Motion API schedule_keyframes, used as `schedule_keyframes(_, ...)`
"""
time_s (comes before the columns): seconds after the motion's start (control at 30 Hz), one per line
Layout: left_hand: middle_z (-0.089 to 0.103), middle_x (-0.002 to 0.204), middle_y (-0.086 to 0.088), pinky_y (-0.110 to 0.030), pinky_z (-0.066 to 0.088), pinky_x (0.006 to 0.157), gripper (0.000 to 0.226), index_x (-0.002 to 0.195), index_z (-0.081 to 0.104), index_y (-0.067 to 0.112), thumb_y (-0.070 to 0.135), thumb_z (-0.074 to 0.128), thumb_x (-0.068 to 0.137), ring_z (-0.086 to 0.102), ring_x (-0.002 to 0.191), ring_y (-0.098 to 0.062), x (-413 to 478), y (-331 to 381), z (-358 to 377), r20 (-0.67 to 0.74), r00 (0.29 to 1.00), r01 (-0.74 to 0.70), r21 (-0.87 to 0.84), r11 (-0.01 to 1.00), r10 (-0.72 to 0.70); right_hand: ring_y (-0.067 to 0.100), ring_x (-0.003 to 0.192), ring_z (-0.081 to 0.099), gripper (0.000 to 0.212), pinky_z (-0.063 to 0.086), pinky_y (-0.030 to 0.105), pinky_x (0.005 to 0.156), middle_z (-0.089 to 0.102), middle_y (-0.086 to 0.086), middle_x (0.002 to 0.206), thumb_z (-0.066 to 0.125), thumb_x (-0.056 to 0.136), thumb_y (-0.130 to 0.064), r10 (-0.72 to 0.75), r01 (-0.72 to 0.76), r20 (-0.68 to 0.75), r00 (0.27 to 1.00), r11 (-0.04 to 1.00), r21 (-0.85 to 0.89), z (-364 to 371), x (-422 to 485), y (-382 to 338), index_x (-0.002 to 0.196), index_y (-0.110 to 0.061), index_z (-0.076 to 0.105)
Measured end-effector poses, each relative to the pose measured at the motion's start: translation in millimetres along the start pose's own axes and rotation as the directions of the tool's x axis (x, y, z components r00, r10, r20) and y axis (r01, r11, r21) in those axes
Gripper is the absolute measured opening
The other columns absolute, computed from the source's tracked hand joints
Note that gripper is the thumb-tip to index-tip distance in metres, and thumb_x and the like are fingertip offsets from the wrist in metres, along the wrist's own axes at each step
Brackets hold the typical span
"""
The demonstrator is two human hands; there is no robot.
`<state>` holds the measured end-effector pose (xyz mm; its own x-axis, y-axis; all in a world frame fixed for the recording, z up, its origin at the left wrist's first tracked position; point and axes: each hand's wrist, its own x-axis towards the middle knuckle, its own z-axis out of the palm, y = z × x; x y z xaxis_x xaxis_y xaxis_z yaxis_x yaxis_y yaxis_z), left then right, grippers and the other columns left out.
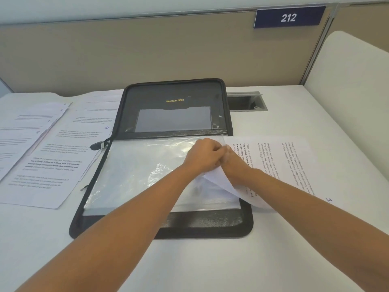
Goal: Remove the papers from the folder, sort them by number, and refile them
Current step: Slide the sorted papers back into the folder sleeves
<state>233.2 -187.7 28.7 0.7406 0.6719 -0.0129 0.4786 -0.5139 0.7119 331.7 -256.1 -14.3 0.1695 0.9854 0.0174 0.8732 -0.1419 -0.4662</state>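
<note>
**Both hands meet at the sleeve's right edge**

The black zip folder [202, 226] lies open in the middle of the white desk [294, 239], its lid flat behind and its near half covered by a clear plastic sleeve [136, 165]. The left hand [205, 153] curls its fingers on the sleeve's far right corner. Touching it, the right hand [232, 161] pinches the edge of a printed sheet [284, 161] that lies half off the folder to the right, its near corner curled up under the wrist.

Bare desk runs in front of the folder and to the right beyond the sheet. To the left, spread papers [52, 157] lie right against the zip.

The right hand is blurred and its fingertips are hard to make out. How far the sheet has gone into the sleeve cannot be told. The forearms cover part of the sleeve.

The lid reads "IMPORTANT PAPER" in gold. The sheet bears a handwritten "2", the top paper on the left a "10". The body print is too small to read. A blue plaque [288, 17] on the partition [126, 49] behind says "212".
</note>
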Motion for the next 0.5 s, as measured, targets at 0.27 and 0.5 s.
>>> schedule_keyframes(0.27, 0.054, 0.133, 0.001, -0.031, 0.027, 0.105, 0.053, 0.123, 0.059, 0.019, 0.054, 0.041, 0.088, 0.041, 0.128, -0.016, -27.9, -70.0, -5.7, -0.013, 0.978, -0.205, 0.149, 0.967, 0.209, 0.009, 0.137, 0.029, 0.041, 0.017, 0.032, 0.116, 0.038, -0.004, 0.148, 0.049, 0.092, -0.029, -0.166, 0.138, 0.172, 0.971, 0.977, 0.163, -24.8, -15.6, 15.4, 0.132, -0.02, 0.053)
schedule_keyframes(0.5, 0.016, 0.156, 0.009, -0.043, -0.003, 0.117, 0.107, 0.147, 0.024, 0.03, 0.091, 0.0, 0.062, 0.003, 0.145, -0.01, -41.5, -71.6, -0.9, 0.151, 0.97, -0.227, 0.301, 0.926, 0.189, 0.01, 0.146, -0.003, 0.089, -0.007, 0.038, 0.116, 0.007, -0.005, 0.159, 0.022, 0.073, -0.07, -0.237, 0.296, 0.241, 0.941, 0.923, -0.246, -7.2, -13.7, 17.3, 0.149, -0.024, 0.019)
